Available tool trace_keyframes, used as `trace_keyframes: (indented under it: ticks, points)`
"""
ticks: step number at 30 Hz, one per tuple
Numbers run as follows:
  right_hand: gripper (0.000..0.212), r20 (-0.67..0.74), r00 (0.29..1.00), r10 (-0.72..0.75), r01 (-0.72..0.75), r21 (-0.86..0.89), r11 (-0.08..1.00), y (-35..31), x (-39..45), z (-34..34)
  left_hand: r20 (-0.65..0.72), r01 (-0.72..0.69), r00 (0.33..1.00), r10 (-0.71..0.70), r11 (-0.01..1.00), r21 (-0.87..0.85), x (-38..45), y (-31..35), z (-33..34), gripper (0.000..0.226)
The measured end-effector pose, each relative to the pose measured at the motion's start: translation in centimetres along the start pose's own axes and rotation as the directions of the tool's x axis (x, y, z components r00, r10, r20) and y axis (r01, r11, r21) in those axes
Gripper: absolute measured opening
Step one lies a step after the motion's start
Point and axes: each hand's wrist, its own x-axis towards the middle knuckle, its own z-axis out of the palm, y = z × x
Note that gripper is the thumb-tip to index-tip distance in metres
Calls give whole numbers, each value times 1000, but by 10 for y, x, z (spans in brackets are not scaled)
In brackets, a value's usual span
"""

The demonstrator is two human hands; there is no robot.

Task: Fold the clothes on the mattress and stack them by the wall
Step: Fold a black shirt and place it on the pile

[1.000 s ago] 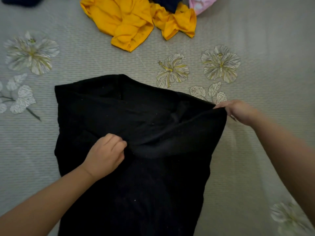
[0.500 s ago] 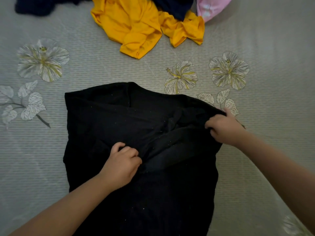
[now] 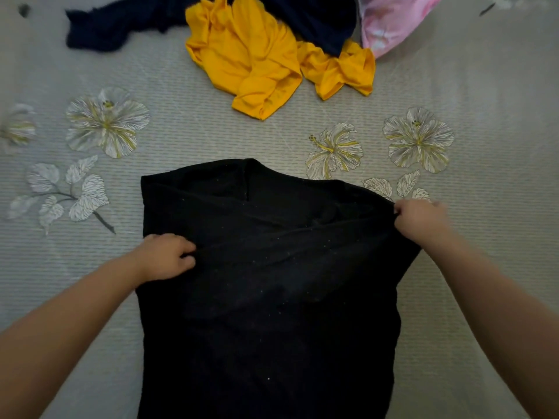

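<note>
The mattress shows bare grey flower-printed cover on both sides of the work, left and right of frame, and in a band across the middle between the work and the heap above. A black shirt lies flat at lower centre, neckline toward the top of frame, its lower part running out of the bottom edge. The left hand sits at the shirt's left edge, mid-frame; fingers curled, pinching a fold of the black cloth. The right hand is at the shirt's upper right corner, fingers closed round the cloth there (a taut crease runs between the two hands). Along the top edge lie unfolded items: a yellow garment at centre, a dark navy garment to its left and behind it, and a pink cloth at upper right.
</note>
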Motion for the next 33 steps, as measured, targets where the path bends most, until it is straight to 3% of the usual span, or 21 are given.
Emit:
trace_keyframes:
  ticks: [2, 4, 6, 8, 11, 13, 15, 17, 18, 21, 23, 25, 28, 33]
  points:
    - [23, -30, 999, 10, -12, -48, 999, -4, 1, 5, -164, -26, 986, -32, 939, -343, -3, -14, -4, 16]
    - [16, -86, 996, 0, -8, -94, 996, -8, 1, 11, -330, -86, 941, -75, 889, -450, -5, -18, -17, 11]
    - [17, -129, 992, -4, -18, -170, 985, -12, 0, 17, -401, -50, 912, -93, 942, -331, 6, -22, -24, 19]
    - [25, -192, 981, 5, -42, -190, 981, -15, 0, 26, -403, 121, 900, -165, 984, -131, 15, -20, -27, 28]
    - [32, -302, 952, 44, -59, -40, 997, -25, -5, 35, -492, 286, 837, -238, 958, 23, 22, -8, -23, 37]
    - [37, -386, 918, 87, -43, 120, 992, -37, -17, 34, -621, 234, 750, -228, 969, -74, 19, 5, -16, 38]
    - [37, -531, 847, 26, 78, 173, 982, -51, -36, 37, -731, 41, 682, -21, 999, 9, 12, 24, 3, 37]
    - [45, -615, 776, -141, 245, 88, 966, -65, -59, 49, -663, -82, 733, 156, 987, 141, 5, 37, 29, 45]
    - [51, -597, 771, -220, 308, 48, 950, -71, -71, 60, -582, -89, 798, 158, 985, 146, 2, 41, 40, 47]
    - [60, -410, 865, -290, 340, 53, 939, -84, -92, 86, -385, 74, 922, -52, 996, 40, 4, 38, 74, 63]
    - [64, -260, 936, -239, 275, 111, 955, -91, -94, 99, -342, 134, 933, -113, 990, 40, 9, 33, 88, 69]
    - [63, -188, 959, -214, 239, 126, 963, -95, -92, 105, -334, 103, 939, -85, 994, 35, 8, 33, 89, 69]
    - [57, -223, 955, -193, 216, 80, 973, -96, -88, 111, -403, 33, 915, 11, 994, 103, 6, 33, 86, 74]
    - [65, -294, 932, -213, 244, 71, 967, -94, -77, 118, -428, 31, 904, 7, 996, 83, 11, 34, 85, 70]
